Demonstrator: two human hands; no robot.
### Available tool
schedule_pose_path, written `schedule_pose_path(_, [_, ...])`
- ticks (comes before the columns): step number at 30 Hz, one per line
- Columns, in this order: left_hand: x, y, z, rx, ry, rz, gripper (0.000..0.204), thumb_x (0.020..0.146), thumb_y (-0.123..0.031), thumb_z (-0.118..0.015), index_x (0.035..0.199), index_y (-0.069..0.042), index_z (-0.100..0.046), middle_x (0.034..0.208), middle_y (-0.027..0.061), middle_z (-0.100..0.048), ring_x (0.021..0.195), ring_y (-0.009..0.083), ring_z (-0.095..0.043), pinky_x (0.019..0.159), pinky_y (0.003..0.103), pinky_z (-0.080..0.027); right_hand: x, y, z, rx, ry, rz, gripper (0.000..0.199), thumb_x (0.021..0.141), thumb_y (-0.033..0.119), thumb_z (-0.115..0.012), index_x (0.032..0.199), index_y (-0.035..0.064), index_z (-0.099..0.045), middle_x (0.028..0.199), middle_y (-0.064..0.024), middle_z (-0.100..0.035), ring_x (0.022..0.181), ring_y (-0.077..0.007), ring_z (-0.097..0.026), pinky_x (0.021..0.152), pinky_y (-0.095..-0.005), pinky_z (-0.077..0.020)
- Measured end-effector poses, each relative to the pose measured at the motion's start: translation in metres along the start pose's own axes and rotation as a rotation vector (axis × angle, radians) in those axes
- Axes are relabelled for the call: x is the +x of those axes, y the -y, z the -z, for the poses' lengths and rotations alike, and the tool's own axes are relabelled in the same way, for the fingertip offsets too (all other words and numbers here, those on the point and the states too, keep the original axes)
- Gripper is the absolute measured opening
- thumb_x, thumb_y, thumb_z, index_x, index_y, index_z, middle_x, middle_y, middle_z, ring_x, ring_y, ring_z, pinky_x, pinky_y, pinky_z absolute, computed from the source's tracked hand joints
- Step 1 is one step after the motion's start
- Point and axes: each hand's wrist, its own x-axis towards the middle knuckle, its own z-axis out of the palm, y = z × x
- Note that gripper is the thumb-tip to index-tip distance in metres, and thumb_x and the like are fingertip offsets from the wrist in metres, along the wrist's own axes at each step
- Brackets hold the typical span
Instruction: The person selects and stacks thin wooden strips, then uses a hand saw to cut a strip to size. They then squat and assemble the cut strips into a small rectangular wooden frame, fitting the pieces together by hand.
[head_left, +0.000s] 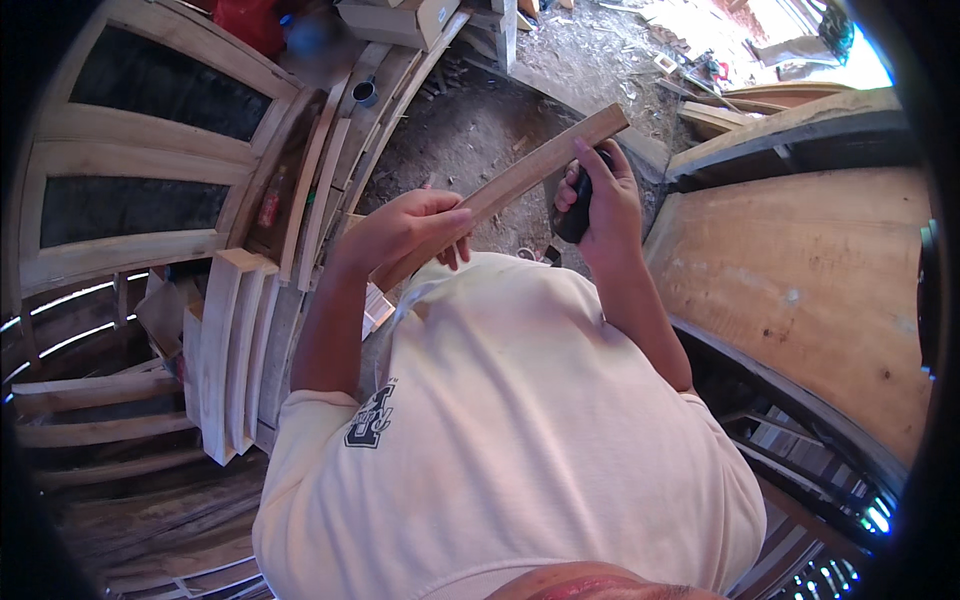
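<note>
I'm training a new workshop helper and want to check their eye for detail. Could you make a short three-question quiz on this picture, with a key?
1. Multiple choice: which hand grips the black object? A) left B) right C) neither
2. True or false: the dark cup is to the right of the wooden strip in the picture.
3. Fill in the blank: the strip's far end points toward the picture's upper ____.

Key:
1. B: the right hand has its fingers curled around it.
2. False: the cup is to the strip's left.
3. right
</note>
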Motion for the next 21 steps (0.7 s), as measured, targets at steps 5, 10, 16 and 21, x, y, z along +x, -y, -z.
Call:
schedule_pose_path(5, [0.066,-0.004,-0.012,0.061,0.176,-0.029,0.04,0.109,-0.034,-0.047,0.116,0.001,-0.063,0.093,0.014,-0.07,0.079,0.021,-0.07,0.074,0.032,-0.058,0.001,0.001,0.017,0.05,-0.026,0.014,0.019,0.094,0.017,-0.075,0.104,0.0105,-0.06,0.07,-0.0036,-0.056,0.051,-0.0139,-0.054,0.045,-0.028,-0.0443])
schedule_pose_path(10, [0.106,-0.023,-0.013,-0.098,0.422,0.098,0.05,0.109,-0.04,-0.041,0.128,0.002,-0.059,0.101,0.0182,-0.071,0.082,0.024,-0.072,0.072,0.036,-0.061,0.011,0.01,0.037,0.043,-0.141,0.037,0.016,0.095,0.015,-0.072,0.105,0.0101,-0.06,0.07,-0.0034,-0.056,0.052,-0.0124,-0.054,0.045,-0.0267,-0.0441])
schedule_pose_path(16, [0.17,-0.024,0.019,-0.376,0.597,0.091,0.068,0.106,-0.054,-0.039,0.133,0.008,-0.053,0.121,0.0309,-0.066,0.103,0.0405,-0.07,0.09,0.046,-0.058,0.057,0.016,0.051,0.018,-0.284,0.141,0.017,0.097,0.013,-0.07,0.108,0.0109,-0.058,0.072,-0.0022,-0.054,0.054,-0.0116,-0.052,0.047,-0.0269,-0.0451])
schedule_pose_path(21, [0.199,-0.052,0.051,-0.443,0.736,0.13,0.082,0.102,-0.065,-0.037,0.133,0.009,-0.054,0.126,0.0342,-0.063,0.113,0.0439,-0.067,0.099,0.052,-0.054,0.084,0.022,0.042,0.022,-0.347,0.249,0.018,0.097,0.012,-0.068,0.111,0.0096,-0.057,0.073,-0.0026,-0.054,0.057,-0.0121,-0.053,0.049,-0.0282,-0.046])
